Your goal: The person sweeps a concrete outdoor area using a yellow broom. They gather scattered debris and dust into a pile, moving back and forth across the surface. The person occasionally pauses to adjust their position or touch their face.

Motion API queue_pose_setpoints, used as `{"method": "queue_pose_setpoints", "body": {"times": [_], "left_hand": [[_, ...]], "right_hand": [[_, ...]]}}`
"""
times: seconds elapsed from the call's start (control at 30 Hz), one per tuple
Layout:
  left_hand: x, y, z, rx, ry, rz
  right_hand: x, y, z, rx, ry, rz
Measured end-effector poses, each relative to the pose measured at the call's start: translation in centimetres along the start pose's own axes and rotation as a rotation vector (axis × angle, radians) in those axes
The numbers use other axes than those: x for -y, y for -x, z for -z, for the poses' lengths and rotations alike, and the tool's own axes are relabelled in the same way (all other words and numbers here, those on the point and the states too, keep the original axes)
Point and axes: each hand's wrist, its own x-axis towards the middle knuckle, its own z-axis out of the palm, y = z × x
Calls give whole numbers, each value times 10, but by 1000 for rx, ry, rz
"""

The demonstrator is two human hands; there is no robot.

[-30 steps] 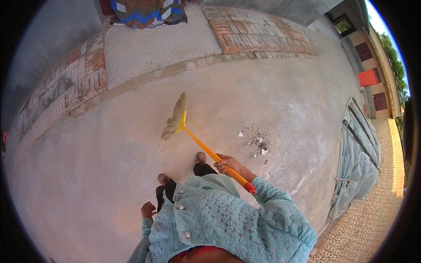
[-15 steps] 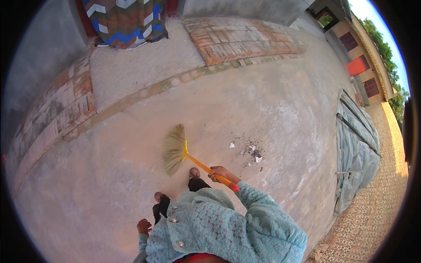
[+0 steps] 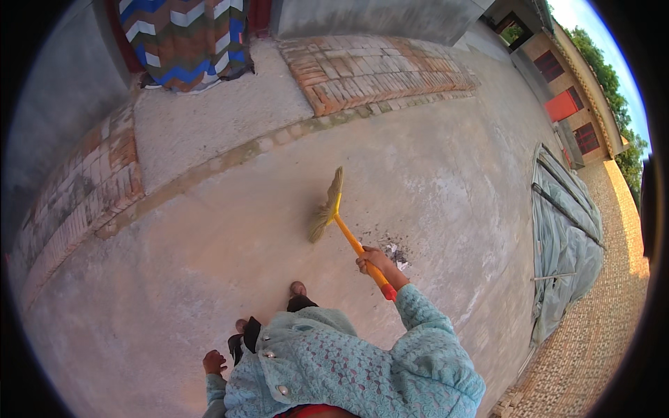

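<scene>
My right hand is closed around the orange handle of a broom, not far above its red end cap. The broom's yellow collar and straw bristles point away from me, tilted so the fan shows nearly edge-on. Just beyond my right hand lies a small heap of dark debris and white scraps, partly hidden by the hand. At my left side hangs my left hand, empty, its fingers loosely bent and apart.
Concrete ground surrounds my feet. Far ahead are a raised brick step and a patterned curtain in a doorway. On the left runs another brick ledge. A plastic-sheeted pile lies right, beside brick paving.
My right hand has carried the broom rightward and farther ahead, and its bristles have turned from a broad fan to nearly edge-on. My left hand has shifted slightly left.
</scene>
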Motion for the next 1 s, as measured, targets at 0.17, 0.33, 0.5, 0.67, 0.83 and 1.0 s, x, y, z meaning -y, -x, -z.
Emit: {"method": "queue_pose_setpoints", "body": {"times": [0.17, 0.33, 0.5, 0.67, 0.83, 1.0], "left_hand": [[5, 13, 3, -9, -272, -112], [6, 0, 18, 15, -862, -437], [-21, -42, 31, 78, -1012, -760], [-64, -84, 43, 142, -283, -363], [-95, -97, 61, 119, 122, -56], [-88, -89, 71, 51, 179, 77]], "right_hand": [[23, 19, -40, 96, 38, 29], [18, 13, -97, 287, 8, -20], [1, 14, -177, 481, 60, -106], [-27, 25, -262, 568, 160, -218], [-60, 2, -321, 647, 185, -347], [-88, -66, -364, 690, 351, -437]]}}
